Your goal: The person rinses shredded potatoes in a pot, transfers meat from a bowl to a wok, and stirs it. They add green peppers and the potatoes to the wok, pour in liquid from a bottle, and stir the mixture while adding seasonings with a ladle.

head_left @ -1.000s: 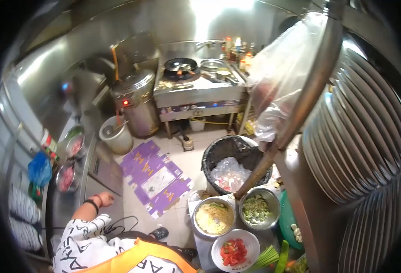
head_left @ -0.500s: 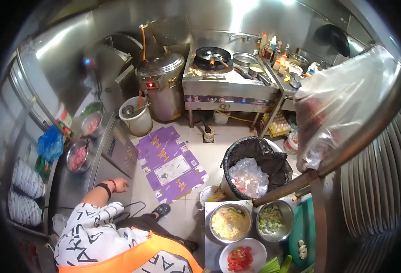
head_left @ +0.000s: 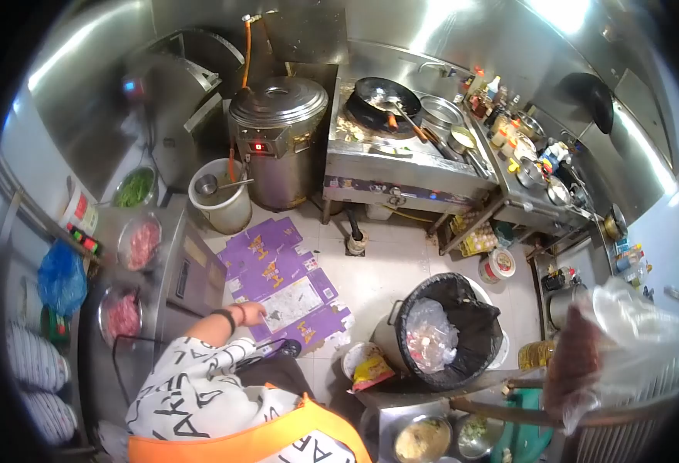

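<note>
Purple flattened carton (head_left: 285,287), one left hand (head_left: 253,312) beside it, grip unclear; two meat bowls (head_left: 143,243) nearby

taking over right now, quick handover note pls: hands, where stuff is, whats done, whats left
Left hand: nothing visible in it, at the corner of the counter, above the purple cardboard on the floor; open or shut unclear.
Right hand: out of view.
Things: meat bowl on the counter, a second and a greens bowl beyond it; wok on the stove; lined bin to the right.
Done: nothing picked up, as far as shows.
Left: bowls and wok untouched.
</note>
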Motion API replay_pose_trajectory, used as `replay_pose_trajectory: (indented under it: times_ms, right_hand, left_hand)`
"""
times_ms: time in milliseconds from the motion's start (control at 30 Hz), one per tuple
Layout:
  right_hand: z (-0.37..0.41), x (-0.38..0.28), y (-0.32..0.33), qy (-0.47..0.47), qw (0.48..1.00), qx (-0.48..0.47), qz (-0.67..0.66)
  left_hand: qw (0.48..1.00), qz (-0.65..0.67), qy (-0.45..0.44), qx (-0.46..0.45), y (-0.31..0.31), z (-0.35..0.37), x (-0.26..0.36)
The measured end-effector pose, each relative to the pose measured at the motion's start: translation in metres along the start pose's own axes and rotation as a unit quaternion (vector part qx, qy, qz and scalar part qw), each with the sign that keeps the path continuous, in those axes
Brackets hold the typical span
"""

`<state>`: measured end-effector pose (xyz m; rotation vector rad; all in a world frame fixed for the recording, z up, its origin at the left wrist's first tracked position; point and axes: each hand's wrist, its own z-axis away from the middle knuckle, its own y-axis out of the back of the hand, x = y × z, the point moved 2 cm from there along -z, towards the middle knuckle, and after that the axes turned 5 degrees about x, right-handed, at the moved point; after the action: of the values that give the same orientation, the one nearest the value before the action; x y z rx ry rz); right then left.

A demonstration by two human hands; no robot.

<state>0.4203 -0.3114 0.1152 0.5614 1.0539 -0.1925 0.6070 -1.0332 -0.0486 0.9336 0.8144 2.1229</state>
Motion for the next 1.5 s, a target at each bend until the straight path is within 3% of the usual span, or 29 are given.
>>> replay_pose_trajectory:
  times_ms: [133,333,533,667,733,800,833,867,900,967,1033,1100,1133,1167,1233,1267,1300,1367,1433,1500]
  right_hand:
    - [0.063,-0.033,-0.063,-0.023,1.000,-0.003,-0.002]
    - [0.123,-0.076,-0.135,-0.039,0.998,-0.040,-0.014]
    - [0.109,-0.166,-0.253,0.022,0.979,-0.195,-0.047]
    - [0.081,-0.292,-0.447,0.133,0.926,-0.347,-0.068]
    - [0.057,-0.356,-0.555,0.205,0.879,-0.429,-0.042]
    - [0.060,-0.419,-0.660,0.210,0.861,-0.461,-0.037]
    - [0.058,-0.443,-0.715,0.220,0.839,-0.489,-0.091]
    - [0.065,-0.467,-0.766,0.242,0.831,-0.489,-0.109]
    - [0.067,-0.487,-0.812,0.259,0.824,-0.489,-0.125]
    - [0.043,-0.511,-0.918,0.383,0.785,-0.485,-0.050]
    - [0.014,-0.514,-1.019,0.451,0.769,-0.453,0.018]
    - [-0.022,-0.501,-1.103,0.507,0.733,-0.433,0.137]
    - [-0.029,-0.497,-1.124,0.528,0.702,-0.449,0.162]
    - [-0.029,-0.495,-1.132,0.502,0.707,-0.467,0.173]
    - [-0.019,-0.499,-1.133,0.466,0.741,-0.450,0.176]
    - [-0.029,-0.492,-1.141,0.364,0.774,-0.508,0.105]
    - [-0.032,-0.489,-1.143,0.349,0.782,-0.512,0.068]
    - [-0.061,-0.479,-1.136,0.460,0.755,-0.440,0.158]
    - [-0.063,-0.467,-1.074,0.544,0.726,-0.382,0.176]
    - [-0.081,-0.422,-0.995,0.635,0.686,-0.282,0.217]
  left_hand:
    - [0.998,0.056,0.036,0.021,0.046,-0.061,-0.034]
    - [0.984,0.149,0.087,0.045,0.105,-0.097,-0.051]
    - [0.960,0.243,0.100,0.100,0.092,-0.120,-0.083]
    - [0.938,0.313,0.100,0.108,0.077,-0.116,-0.131]
    - [0.930,0.277,0.174,0.167,0.100,-0.092,-0.140]
    - [0.832,0.415,0.282,0.237,0.102,-0.070,-0.157]
    - [0.800,0.420,0.311,0.293,0.070,-0.065,-0.192]
    - [0.771,0.428,0.328,0.339,0.073,-0.051,-0.186]
    - [0.732,0.449,0.382,0.342,0.066,-0.040,-0.186]
    - [0.685,0.464,0.446,0.340,0.056,-0.027,-0.171]
    - [0.831,0.264,0.393,0.291,0.018,-0.035,-0.176]
    - [0.737,0.469,0.433,0.221,0.078,-0.063,-0.106]
    - [0.786,0.415,0.399,0.224,0.104,-0.077,-0.077]
    - [0.830,0.359,0.362,0.225,0.124,-0.091,-0.055]
    - [0.815,0.384,0.381,0.206,0.164,-0.117,-0.027]
    - [0.802,0.409,0.391,0.192,0.178,-0.129,-0.018]
    - [0.801,0.411,0.393,0.187,0.187,-0.143,-0.015]
    - [0.876,0.300,0.315,0.209,0.202,-0.169,-0.029]
    - [0.906,0.278,0.239,0.211,0.202,-0.207,-0.065]
    - [0.862,0.352,0.221,0.289,0.243,-0.254,-0.066]
